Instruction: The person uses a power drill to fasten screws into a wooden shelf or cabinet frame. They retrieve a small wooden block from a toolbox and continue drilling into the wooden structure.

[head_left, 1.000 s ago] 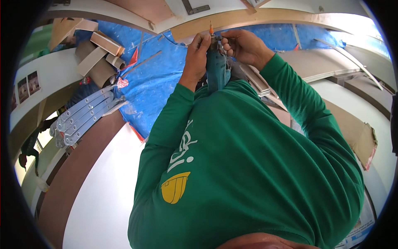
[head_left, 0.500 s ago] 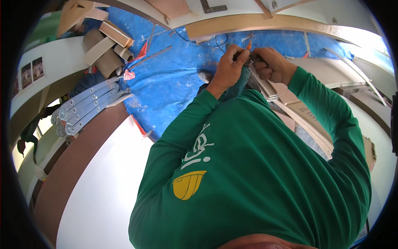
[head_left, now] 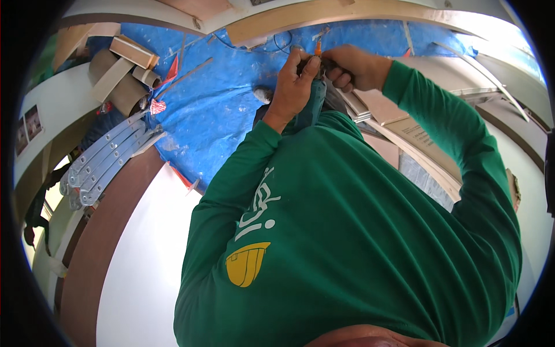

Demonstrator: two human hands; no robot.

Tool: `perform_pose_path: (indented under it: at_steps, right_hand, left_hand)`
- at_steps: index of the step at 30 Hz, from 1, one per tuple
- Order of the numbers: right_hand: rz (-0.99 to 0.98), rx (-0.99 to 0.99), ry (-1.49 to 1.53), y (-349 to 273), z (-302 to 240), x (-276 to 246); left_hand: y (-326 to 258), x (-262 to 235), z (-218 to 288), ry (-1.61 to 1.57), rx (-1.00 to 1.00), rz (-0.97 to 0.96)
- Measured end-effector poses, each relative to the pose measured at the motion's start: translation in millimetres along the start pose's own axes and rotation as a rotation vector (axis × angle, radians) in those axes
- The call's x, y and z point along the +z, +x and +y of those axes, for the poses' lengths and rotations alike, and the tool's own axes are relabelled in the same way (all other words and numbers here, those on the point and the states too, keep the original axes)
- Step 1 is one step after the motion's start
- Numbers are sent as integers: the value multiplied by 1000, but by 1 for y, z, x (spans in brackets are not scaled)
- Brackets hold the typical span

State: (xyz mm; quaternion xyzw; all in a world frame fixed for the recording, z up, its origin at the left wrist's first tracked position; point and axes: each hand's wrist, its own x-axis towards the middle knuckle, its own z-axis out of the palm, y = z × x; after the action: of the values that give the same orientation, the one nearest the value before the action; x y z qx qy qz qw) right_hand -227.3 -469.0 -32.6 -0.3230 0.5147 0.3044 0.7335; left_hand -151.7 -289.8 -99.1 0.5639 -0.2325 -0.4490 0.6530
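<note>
A teal-bodied hand tool (head_left: 314,104) is held upright in front of my chest, its lower end close to my shirt. My left hand (head_left: 296,84) is closed round the dark top end, thumb and fingers pinching there. From the other side, my right hand (head_left: 354,68) has its fingers curled against the same dark end. A narrow orange piece (head_left: 318,46) sticks up between my hands. My fingers cover most of the dark part, so its exact form is hidden.
Blue sheeting (head_left: 202,115) covers the floor. A folded metal ladder (head_left: 107,162) lies at left, below a brown tube (head_left: 118,87) and box pieces. Stacked boards (head_left: 416,133) lie at right. A wooden edge (head_left: 347,18) runs across the far side, and a white panel (head_left: 144,260) stands near left.
The whole view has shifted, so my hands and the tool appear farther left and slightly higher. Both hands keep their hold, and the orange piece shows more plainly.
</note>
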Motion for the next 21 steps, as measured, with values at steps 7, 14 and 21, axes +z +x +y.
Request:
perform_pose_path:
  at_steps: [7,14,21]
  right_hand:
    - [322,-816,-887,55,44,-19]
    - [787,-985,-612,60,54,18]
    - [823,-1162,-577,92,67,18]
  left_hand:
    - [7,4,-14,-16,2,58]
    - [7,-2,-28,5,-33,117]
    - [12,-15,-22,21,-38,89]
